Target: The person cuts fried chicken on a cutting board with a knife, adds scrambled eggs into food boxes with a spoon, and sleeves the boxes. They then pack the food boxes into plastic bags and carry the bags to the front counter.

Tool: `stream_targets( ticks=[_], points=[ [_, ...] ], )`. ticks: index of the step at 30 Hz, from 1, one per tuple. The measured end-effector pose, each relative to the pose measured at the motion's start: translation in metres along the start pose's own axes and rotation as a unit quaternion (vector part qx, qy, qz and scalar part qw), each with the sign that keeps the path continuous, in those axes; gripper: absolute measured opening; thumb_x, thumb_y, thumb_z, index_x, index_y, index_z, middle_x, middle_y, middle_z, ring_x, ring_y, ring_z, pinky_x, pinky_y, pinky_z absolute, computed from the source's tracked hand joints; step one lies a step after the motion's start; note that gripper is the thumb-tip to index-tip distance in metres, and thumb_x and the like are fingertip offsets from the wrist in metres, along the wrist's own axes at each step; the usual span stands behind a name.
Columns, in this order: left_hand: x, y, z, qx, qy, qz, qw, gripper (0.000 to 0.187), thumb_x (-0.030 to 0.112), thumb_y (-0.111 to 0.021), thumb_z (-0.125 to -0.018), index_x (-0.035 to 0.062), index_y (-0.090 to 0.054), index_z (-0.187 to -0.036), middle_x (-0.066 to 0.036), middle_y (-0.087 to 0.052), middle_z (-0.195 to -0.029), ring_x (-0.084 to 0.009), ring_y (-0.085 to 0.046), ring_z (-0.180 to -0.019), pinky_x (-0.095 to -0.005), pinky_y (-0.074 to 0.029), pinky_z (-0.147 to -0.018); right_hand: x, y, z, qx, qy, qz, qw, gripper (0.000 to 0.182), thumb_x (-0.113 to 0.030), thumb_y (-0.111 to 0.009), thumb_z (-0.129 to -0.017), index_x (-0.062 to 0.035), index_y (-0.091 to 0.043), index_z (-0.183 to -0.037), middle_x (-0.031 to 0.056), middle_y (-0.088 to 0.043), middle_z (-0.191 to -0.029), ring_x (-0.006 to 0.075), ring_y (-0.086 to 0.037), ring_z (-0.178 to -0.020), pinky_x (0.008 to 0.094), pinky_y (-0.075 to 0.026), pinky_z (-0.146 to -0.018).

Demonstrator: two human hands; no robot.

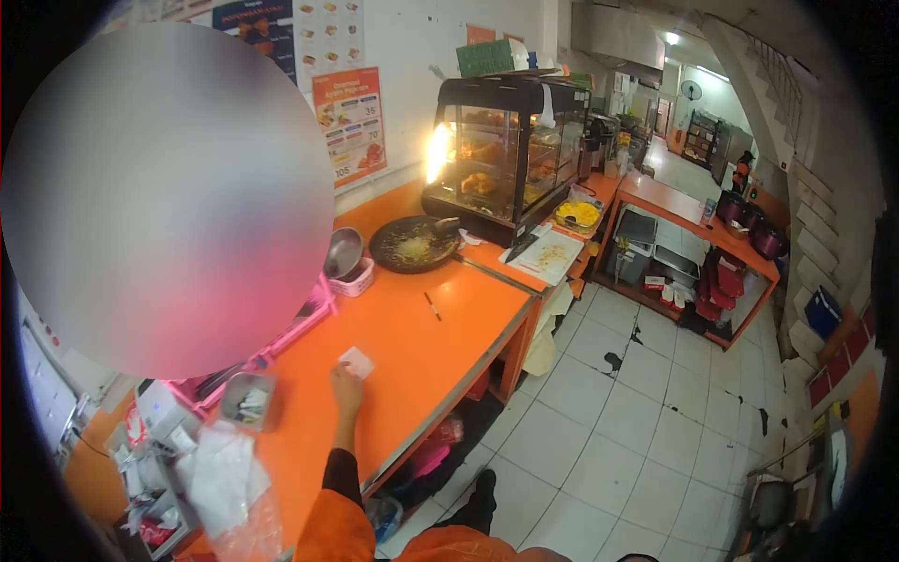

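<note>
My left hand reaches over the orange counter, fingers closed on a small white slip of paper. Farther back on the counter lies a pen, apart from the hand. To the left of my hand stands a clear plastic container with small pale packets or similar pieces in it. My right hand is out of the picture.
A black frying pan and a metal bowl sit at the counter's back. Beyond are a lit food warmer, a white cutting board and a tray of yellow food. Plastic bags lie front left. A person is far off.
</note>
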State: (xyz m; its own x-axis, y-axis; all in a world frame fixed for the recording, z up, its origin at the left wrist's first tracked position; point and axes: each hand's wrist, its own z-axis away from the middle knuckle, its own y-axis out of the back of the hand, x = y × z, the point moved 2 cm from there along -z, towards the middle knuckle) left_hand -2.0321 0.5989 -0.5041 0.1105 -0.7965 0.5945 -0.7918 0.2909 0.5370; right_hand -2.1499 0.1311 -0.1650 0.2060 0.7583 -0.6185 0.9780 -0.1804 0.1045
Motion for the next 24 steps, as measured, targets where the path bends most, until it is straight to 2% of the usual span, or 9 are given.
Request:
stream_targets(
  ticks=[2, 5, 7, 10, 14, 17, 18, 20, 24],
  points=[
    [-0.005, -0.013, -0.020, 0.162, 0.181, -0.097, 0.965, 0.036, 0.019, -0.061, -0.084, -0.0001, -0.052, -0.114, -0.021, -0.052, -0.110, -0.0353, -0.053, -0.104, -0.0436, -0.045, -0.084, 0.018, 0.050, -0.006, -0.001, -0.015, -0.012, 1.000, 0.031, -0.014, -0.065, -0.080, -0.0017, -0.060, -0.109, 0.0136, -0.061, -0.098, 0.0265, -0.058, -0.095, 0.0368, -0.043, -0.085],
    [-0.023, -0.042, -0.031, 0.213, 0.247, -0.320, 0.890, 0.051, 0.023, -0.068, -0.080, -0.0014, -0.046, -0.119, -0.022, -0.055, -0.106, -0.0365, -0.056, -0.100, -0.0450, -0.047, -0.082, 0.049, 0.121, -0.018, -0.011, -0.031, -0.056, 0.998, 0.027, -0.010, -0.064, -0.080, -0.0022, -0.061, -0.106, 0.0129, -0.061, -0.096, 0.0258, -0.058, -0.093, 0.0362, -0.044, -0.083],
    [-0.001, -0.034, -0.051, 0.102, 0.386, -0.167, 0.901, 0.065, 0.021, -0.073, -0.079, 0.0036, -0.032, -0.127, -0.017, -0.062, -0.094, -0.0321, -0.062, -0.088, -0.0406, -0.049, -0.080, 0.072, 0.160, -0.023, -0.017, -0.038, -0.090, 0.995, 0.024, -0.007, -0.063, -0.080, -0.0026, -0.062, -0.104, 0.0125, -0.061, -0.095, 0.0252, -0.058, -0.092, 0.0357, -0.044, -0.082],
    [-0.007, -0.055, -0.069, 0.183, 0.379, 0.036, 0.906, 0.067, 0.006, -0.074, -0.078, 0.0072, -0.027, -0.125, -0.015, -0.063, -0.090, -0.0229, -0.063, -0.084, -0.0321, -0.050, -0.073, 0.103, 0.209, -0.032, -0.021, -0.066, -0.102, 0.992, 0.021, -0.003, -0.062, -0.079, -0.0031, -0.064, -0.101, 0.0119, -0.061, -0.093, 0.0244, -0.058, -0.090, 0.0350, -0.044, -0.080],
    [0.135, -0.035, -0.103, 0.178, 0.205, 0.365, 0.891, 0.052, -0.008, -0.068, -0.079, 0.0075, -0.029, -0.109, -0.008, -0.055, -0.086, -0.0173, -0.062, -0.086, -0.0259, -0.050, -0.072, 0.157, 0.254, -0.051, 0.023, -0.176, -0.024, 0.984, 0.019, 0.002, -0.061, -0.079, -0.0038, -0.066, -0.097, 0.0111, -0.062, -0.090, 0.0234, -0.058, -0.088, 0.0341, -0.045, -0.077],
    [0.197, -0.011, -0.104, 0.224, 0.162, 0.366, 0.889, 0.054, -0.011, -0.069, -0.077, 0.0082, -0.028, -0.106, -0.011, -0.056, -0.091, -0.0193, -0.062, -0.089, -0.0295, -0.052, -0.076, 0.234, 0.266, -0.099, 0.012, -0.192, 0.199, 0.961, 0.020, 0.001, -0.065, -0.078, -0.0054, -0.066, -0.097, 0.0092, -0.061, -0.090, 0.0230, -0.057, -0.087, 0.0342, -0.044, -0.076],
    [0.211, -0.002, -0.100, 0.229, 0.131, 0.370, 0.891, 0.053, -0.011, -0.070, -0.077, 0.0078, -0.029, -0.105, -0.012, -0.056, -0.093, -0.0200, -0.062, -0.090, -0.0302, -0.052, -0.077, 0.257, 0.262, -0.114, 0.022, -0.157, 0.371, 0.915, 0.022, -0.002, -0.069, -0.076, -0.0068, -0.067, -0.098, 0.0075, -0.060, -0.091, 0.0229, -0.057, -0.087, 0.0345, -0.044, -0.076],
    [0.226, 0.018, -0.087, 0.275, 0.106, 0.341, 0.893, 0.052, -0.011, -0.070, -0.076, 0.0074, -0.030, -0.104, -0.013, -0.057, -0.094, -0.0208, -0.062, -0.092, -0.0310, -0.053, -0.077, 0.289, 0.245, -0.125, -0.001, -0.127, 0.354, 0.927, 0.024, -0.004, -0.072, -0.074, -0.0078, -0.067, -0.097, 0.0063, -0.059, -0.092, 0.0227, -0.056, -0.087, 0.0343, -0.044, -0.075],
    [0.251, 0.078, -0.047, 0.296, 0.079, 0.052, 0.951, 0.050, -0.013, -0.066, -0.078, 0.0092, -0.028, -0.101, -0.012, -0.057, -0.088, -0.0209, -0.064, -0.086, -0.0300, -0.053, -0.075, 0.302, 0.187, -0.151, -0.056, -0.064, 0.265, 0.960, 0.025, -0.002, -0.076, -0.070, -0.0081, -0.070, -0.093, 0.0057, -0.062, -0.085, 0.0228, -0.058, -0.080, 0.0310, -0.041, -0.072]
  ],
)
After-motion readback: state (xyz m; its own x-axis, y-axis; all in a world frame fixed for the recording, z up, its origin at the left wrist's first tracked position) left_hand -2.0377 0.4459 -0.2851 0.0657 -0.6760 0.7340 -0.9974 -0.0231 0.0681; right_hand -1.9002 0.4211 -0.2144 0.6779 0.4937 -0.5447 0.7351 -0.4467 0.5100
